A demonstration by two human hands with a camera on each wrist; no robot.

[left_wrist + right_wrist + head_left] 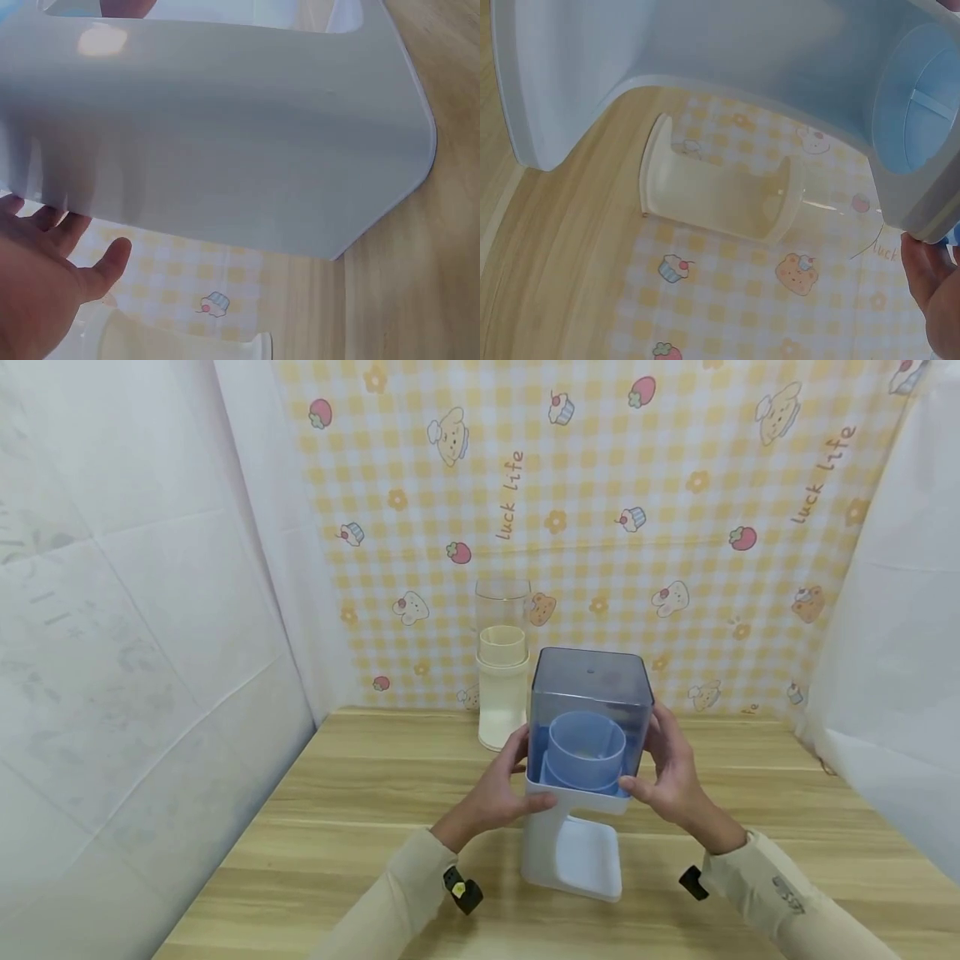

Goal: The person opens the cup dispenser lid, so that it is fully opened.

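The white plastic stand (542, 852) carries a smoky grey-blue, see-through square cover (592, 677) over a light blue round plastic cup (587, 768), while the cream plastic dispenser (501, 697) is topped by a colourless, clear section (502, 602). A yellow-and-white gingham cloth (585, 452) is printed with red strawberries, blue-striped cupcakes, orange flowers and brown lettering; the wooden surface (337, 852) shows light brown grain streaked yellowish, and the long sleeves (397, 889) are beige.

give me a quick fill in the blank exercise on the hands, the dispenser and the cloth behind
The left hand and right hand hold the white dispenser by opposite ____.
Beneath the smoky cover, the round insert is colored ____.
The patterned cloth reads "luck ____".

Missing words: sides; blue; life
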